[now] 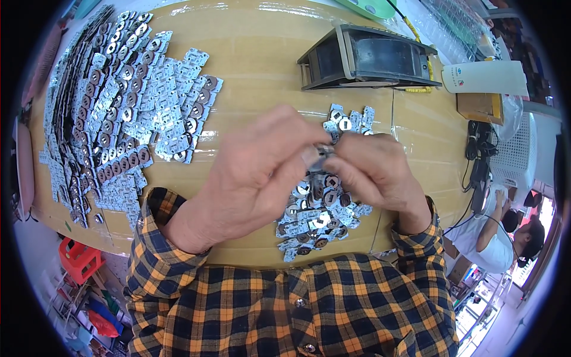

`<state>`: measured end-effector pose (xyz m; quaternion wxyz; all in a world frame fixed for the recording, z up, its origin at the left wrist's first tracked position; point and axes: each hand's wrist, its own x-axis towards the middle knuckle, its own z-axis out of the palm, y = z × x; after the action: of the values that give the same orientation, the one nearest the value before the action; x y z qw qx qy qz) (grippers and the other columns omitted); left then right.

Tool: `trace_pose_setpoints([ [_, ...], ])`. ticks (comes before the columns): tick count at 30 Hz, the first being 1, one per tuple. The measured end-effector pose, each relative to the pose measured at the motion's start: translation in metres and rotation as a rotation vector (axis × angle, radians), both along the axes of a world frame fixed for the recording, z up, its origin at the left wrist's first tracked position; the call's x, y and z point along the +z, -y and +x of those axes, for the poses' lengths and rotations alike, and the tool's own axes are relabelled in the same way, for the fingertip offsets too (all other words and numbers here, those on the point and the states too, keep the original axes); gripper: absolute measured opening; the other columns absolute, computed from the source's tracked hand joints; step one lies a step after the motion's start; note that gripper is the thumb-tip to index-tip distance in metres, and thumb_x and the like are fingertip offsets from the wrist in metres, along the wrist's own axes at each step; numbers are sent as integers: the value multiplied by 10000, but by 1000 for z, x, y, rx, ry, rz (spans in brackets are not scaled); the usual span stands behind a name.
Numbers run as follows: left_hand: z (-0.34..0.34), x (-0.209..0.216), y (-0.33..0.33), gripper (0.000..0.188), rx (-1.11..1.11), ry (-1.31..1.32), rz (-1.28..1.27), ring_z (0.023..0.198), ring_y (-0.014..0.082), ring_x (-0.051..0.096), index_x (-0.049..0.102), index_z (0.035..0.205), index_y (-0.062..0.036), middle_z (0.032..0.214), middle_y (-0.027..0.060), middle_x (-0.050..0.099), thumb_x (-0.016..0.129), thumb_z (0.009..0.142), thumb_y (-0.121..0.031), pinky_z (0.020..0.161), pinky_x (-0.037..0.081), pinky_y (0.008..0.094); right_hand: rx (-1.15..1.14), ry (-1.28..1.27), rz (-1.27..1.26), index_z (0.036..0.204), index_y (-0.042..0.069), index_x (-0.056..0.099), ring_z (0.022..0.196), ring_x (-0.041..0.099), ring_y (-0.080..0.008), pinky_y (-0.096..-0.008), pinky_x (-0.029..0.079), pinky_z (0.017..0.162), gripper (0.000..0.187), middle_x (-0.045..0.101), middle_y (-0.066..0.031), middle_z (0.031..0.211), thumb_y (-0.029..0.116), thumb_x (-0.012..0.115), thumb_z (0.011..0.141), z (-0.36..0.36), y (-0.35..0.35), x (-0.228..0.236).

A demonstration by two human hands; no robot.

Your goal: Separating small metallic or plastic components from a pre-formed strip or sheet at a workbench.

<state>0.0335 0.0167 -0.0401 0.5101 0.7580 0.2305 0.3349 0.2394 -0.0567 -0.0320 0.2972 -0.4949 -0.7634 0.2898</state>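
The left hand (pixel 253 169) and the right hand (pixel 376 169) meet, thumbs and fingers pinched on a small greyish piece (pixel 321 157); blur hides its exact form. The piece sits between the two sets of fingertips, right of the left hand and left of the right hand, above a loose pile of small boards (pixel 318 220) on the bench (pixel 256 71). A black fan (pixel 380 58) stands beyond the right hand.

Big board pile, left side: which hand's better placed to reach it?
Left, probably. The left hand is nearer the big board pile; the right hand sits farther right and would have to cross over. Both seem to pinch a small blurred piece, so the left may need freeing first.
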Motion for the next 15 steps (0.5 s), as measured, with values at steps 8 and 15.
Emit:
trace_pose_setpoints([
  [8,-3,-1,6,170,-115,54,-555,710,63,565,599,1058,53,901,54,626,601,898,-4,625,457,197,-98,-194,-78,810,3,623,558,567,-247,-330,424,502,89,562,-106,661,67,645,867,-1,3,7],
  [15,-5,6,5,178,-121,71,-568,683,58,571,595,1063,51,933,73,638,611,895,-5,572,430,177,-199,-300,-274,807,-3,642,524,562,-201,-300,415,488,137,576,-73,630,99,629,897,-3,8,19],
])
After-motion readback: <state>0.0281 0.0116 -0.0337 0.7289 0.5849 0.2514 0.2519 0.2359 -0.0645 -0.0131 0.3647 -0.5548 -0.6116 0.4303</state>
